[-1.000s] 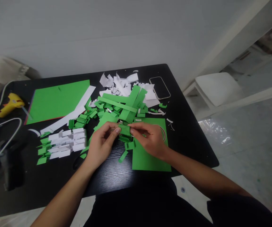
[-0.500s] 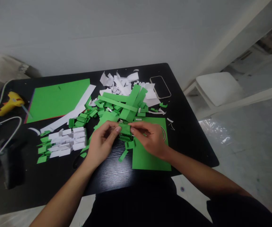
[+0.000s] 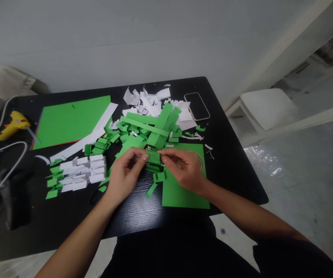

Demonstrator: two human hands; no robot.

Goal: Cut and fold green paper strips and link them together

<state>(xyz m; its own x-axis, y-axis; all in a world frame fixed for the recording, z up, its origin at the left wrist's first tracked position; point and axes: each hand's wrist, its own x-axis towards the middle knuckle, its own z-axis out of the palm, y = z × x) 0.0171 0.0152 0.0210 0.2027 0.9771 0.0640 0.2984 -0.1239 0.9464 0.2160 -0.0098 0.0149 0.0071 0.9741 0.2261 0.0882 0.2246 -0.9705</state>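
Observation:
A small green paper piece (image 3: 153,157) is pinched between both of my hands above the black table (image 3: 137,212). My left hand (image 3: 124,175) grips its left end with thumb and fingers closed. My right hand (image 3: 183,170) pinches its right end and hovers over a green square sheet (image 3: 180,193). Small green scraps (image 3: 158,177) lie just below the piece. A heap of green strips (image 3: 151,129) lies right behind my hands.
Folded white and green pieces (image 3: 81,173) lie in rows at the left. A large green sheet (image 3: 70,121) and a long white strip (image 3: 88,137) are further back. White scraps (image 3: 149,98), a phone (image 3: 196,106), a yellow glue gun (image 3: 8,125) with cable, and a white chair (image 3: 266,108) surround.
Both hands keep pinching the green piece with only slight finger shifts. The view has tilted a little.

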